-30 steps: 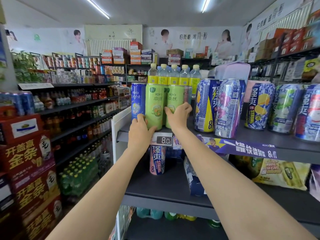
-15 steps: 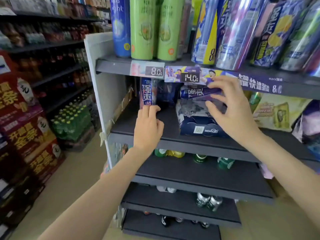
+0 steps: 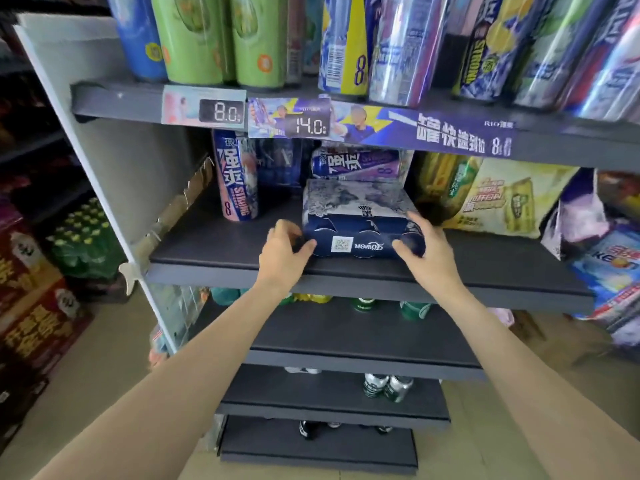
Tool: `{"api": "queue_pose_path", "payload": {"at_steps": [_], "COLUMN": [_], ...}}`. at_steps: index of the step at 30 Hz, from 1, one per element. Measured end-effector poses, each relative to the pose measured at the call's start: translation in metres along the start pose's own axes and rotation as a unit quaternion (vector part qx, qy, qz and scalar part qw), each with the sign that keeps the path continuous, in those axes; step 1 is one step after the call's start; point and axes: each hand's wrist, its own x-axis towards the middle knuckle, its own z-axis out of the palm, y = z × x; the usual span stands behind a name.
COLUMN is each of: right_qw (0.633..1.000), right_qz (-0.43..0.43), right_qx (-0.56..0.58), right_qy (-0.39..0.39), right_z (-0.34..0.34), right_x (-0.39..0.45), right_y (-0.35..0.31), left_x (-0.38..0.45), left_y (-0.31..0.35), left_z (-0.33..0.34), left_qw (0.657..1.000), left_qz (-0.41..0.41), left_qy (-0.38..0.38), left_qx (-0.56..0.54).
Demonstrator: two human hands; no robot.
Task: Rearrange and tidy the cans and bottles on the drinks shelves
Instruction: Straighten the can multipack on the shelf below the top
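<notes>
A dark blue cardboard multipack of cans lies near the front edge of the grey metal shelf. The left hand and right hand curl round its ends. Likely heavy, stiff; grip both ends.

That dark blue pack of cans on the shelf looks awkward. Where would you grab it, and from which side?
Take the pack by its two short ends, reaching in from the open shelf front. It lies flat and wide, with a loose can on top, so a level two-handed grip suits it. The left hand and right hand are already at those ends.
</notes>
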Motion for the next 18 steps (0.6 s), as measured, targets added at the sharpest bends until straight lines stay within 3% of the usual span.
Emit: {"api": "queue_pose_path", "payload": {"at_steps": [2, 5, 8, 11, 14, 18], "right_qw": [0.999, 0.997, 0.995, 0.995, 0.998, 0.987], "right_qz": [-0.023, -0.061, -0.091, -0.094, -0.038, 0.058], "right_qx": [-0.022, -0.034, -0.029, -0.029, 0.02, 0.102], "right_qy": [-0.006, -0.011, 0.034, 0.01, -0.048, -0.113], "right_z": [0.006, 0.009, 0.005, 0.006, 0.011, 0.014], "right_x": [-0.007, -0.008, 0.022, 0.074, 0.113, 0.14], "right_y": [-0.006, -0.017, -0.022, -0.019, -0.012, 0.003], "left_x": [0.001, 0.009, 0.013, 0.014, 0.018, 0.021], "left_y": [0.001, 0.009, 0.014, 0.005, 0.0, -0.005], "left_z": [-0.008, -0.014, -0.014, -0.016, -0.022, -0.023], "left_qw": [0.999, 0.996, 0.995, 0.992, 0.989, 0.995], "left_qz": [0.02, 0.08, 0.064, 0.064, 0.065, 0.06], "left_qy": [0.037, 0.027, 0.006, 0.006, -0.003, -0.032], "left_qx": [-0.03, 0.036, 0.08, 0.112, 0.135, 0.069]}}
